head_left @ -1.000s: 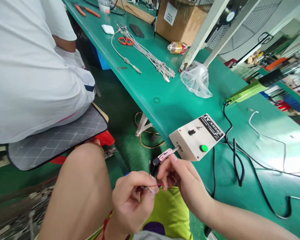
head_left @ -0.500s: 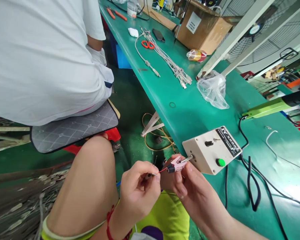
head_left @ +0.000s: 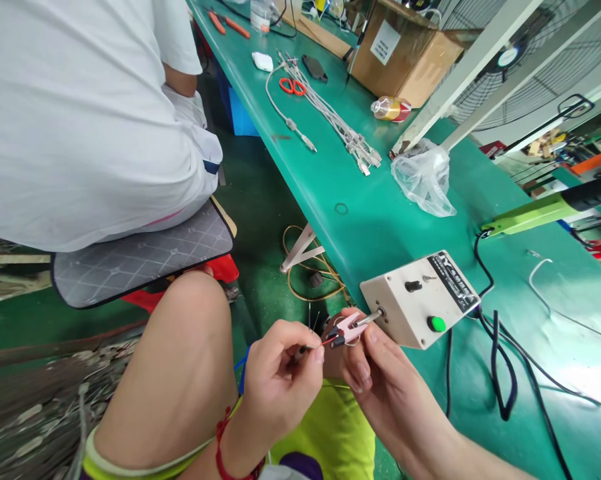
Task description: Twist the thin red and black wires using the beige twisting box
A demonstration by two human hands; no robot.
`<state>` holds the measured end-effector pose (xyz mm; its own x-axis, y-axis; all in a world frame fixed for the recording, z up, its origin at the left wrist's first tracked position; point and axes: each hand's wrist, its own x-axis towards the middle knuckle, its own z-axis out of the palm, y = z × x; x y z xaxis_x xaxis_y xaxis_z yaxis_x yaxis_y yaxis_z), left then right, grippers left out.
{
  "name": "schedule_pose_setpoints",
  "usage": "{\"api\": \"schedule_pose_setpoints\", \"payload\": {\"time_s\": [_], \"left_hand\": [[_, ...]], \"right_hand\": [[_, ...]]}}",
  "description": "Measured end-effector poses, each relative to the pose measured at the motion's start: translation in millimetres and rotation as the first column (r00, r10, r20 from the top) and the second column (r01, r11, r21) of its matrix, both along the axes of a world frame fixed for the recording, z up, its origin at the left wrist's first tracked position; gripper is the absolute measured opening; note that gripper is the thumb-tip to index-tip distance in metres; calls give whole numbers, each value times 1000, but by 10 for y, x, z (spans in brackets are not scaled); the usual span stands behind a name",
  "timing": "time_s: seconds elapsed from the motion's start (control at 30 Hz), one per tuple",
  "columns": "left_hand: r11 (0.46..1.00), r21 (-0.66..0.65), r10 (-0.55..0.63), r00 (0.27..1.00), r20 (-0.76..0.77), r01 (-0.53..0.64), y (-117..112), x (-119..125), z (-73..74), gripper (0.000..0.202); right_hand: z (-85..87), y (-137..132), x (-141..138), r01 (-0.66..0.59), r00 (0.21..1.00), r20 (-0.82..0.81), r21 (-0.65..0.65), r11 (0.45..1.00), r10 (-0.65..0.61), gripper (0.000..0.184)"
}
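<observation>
My left hand (head_left: 280, 380) pinches a thin red wire (head_left: 325, 342) between thumb and fingertips, just in front of my bare knee. The wire's tip sits at the jaws of a small pink clip (head_left: 347, 328) on a metal shaft sticking out of a beige box (head_left: 420, 307). The box has a black knob and a green button on top and stands at the green bench's near edge. My right hand (head_left: 375, 373) is curled under the pink clip, thumb and fingers pressing it from below.
Black cables (head_left: 500, 373) run from the box across the green bench (head_left: 360, 193). Farther along lie a clear plastic bag (head_left: 423, 177), a bundle of white cables (head_left: 340, 127), red scissors (head_left: 293, 85) and a cardboard box (head_left: 400, 47). A person in white (head_left: 80, 113) sits at left.
Both hands have risen from my lap to the pink clip. The red wire, held low a second ago, now reaches the clip's jaws. My view has shifted slightly.
</observation>
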<state>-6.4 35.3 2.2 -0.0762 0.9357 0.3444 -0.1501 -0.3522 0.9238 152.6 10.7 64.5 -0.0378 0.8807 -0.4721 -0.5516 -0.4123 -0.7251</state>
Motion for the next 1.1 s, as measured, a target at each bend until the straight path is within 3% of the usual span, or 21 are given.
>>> {"api": "schedule_pose_setpoints", "payload": {"time_s": [0.33, 0.53, 0.97, 1.03, 1.1], "left_hand": [[1000, 10, -11, 999, -52, 12, -18, 5, -58, 19], [1000, 21, 17, 997, -71, -16, -26, -7, -62, 20], [1000, -11, 25, 999, -25, -25, -47, -9, -62, 23], [1000, -9, 27, 999, -25, -27, -43, -9, -63, 23], [1000, -6, 23, 999, -23, -23, -36, -13, -60, 23]], "right_hand": [[79, 5, 4, -22, 999, 39, -46, 999, 23, 38], [31, 11, -17, -31, 998, 51, 21, 999, 30, 34], [2, 20, -14, -12, 997, 70, 3, 1000, 11, 41], [15, 31, -15, -51, 992, 117, -34, 998, 55, 45], [63, 25, -2, -187, 950, 243, -52, 981, 194, 57]]}}
